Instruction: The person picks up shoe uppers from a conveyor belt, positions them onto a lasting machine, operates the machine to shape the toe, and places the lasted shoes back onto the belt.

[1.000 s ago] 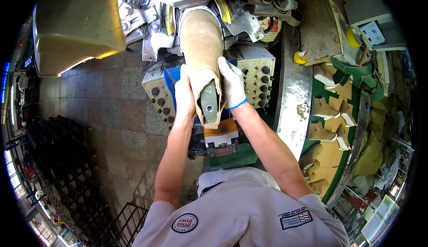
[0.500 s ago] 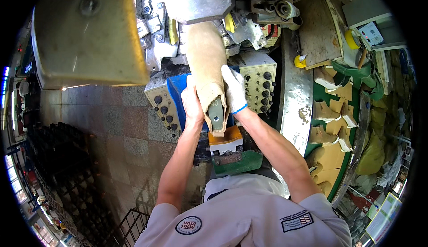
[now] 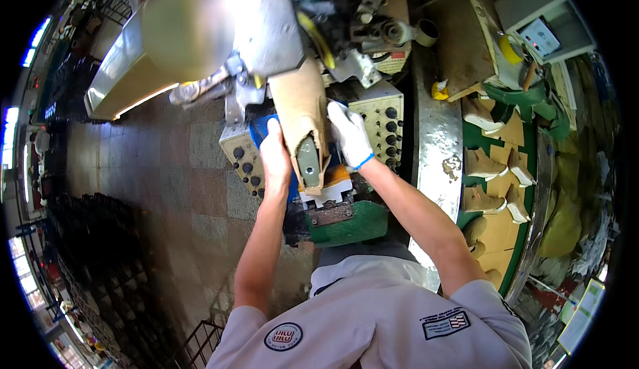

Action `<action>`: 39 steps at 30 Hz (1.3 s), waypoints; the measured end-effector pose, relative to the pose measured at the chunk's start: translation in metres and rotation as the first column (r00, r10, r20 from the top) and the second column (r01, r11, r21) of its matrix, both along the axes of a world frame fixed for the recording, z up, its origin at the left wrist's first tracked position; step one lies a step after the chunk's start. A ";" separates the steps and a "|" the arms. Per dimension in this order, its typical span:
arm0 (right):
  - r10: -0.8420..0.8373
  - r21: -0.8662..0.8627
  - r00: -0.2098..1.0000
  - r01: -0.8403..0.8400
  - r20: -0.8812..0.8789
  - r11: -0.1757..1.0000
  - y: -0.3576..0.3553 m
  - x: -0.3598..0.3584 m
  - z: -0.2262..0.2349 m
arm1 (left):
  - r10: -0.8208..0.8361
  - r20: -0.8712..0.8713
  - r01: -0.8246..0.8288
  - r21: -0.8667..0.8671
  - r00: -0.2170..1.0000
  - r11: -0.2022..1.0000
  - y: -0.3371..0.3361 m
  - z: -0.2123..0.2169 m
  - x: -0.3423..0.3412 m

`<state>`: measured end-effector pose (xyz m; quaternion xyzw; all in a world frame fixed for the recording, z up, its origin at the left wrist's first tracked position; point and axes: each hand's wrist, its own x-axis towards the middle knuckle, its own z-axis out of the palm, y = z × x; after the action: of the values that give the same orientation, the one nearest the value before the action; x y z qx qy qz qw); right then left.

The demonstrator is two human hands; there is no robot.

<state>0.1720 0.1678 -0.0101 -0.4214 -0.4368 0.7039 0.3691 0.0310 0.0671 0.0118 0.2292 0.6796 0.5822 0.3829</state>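
One tan boot upper (image 3: 297, 106) on grey last (image 3: 308, 162), far end beneath lower edge of machine plate (image 3: 275, 39), bare left hand (image 3: 275, 156) alongside, grip indeterminable, gloved right hand (image 3: 350, 132) loosely open, just beside.

We get strong fisheye bend and black corners; glare blows out the machine's (image 3: 276, 39) top, parts smeared; metal strip (image 3: 438, 169) shines, left rack (image 3: 100, 249) sits dark, windows (image 3: 24, 270) overexposed.

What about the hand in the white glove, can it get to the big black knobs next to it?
Probably yes: the gloved right hand looks close beside the black knobs, and nothing seems to stand between them. This one view can't settle the depth, though.
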 end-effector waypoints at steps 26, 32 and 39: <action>-0.488 -0.050 0.145 0.978 0.861 0.202 -0.100 0.652 -0.274 | -0.109 -0.848 -0.176 -0.231 0.519 0.957 -0.014 0.045 0.046; -0.701 0.039 0.131 0.974 0.701 0.221 -0.050 0.676 -0.302 | 0.004 -0.597 -0.077 -0.096 0.802 0.992 -0.012 0.041 0.052; -0.708 -0.497 0.658 0.539 -0.255 0.680 -0.119 0.631 -0.211 | 0.177 -0.488 -0.145 0.102 0.855 0.984 -0.013 0.052 0.073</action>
<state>0.8028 0.0492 -0.2206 -0.4449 -0.0246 0.6736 0.5896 0.1039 0.0544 0.0642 0.3245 0.7536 0.5546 0.1388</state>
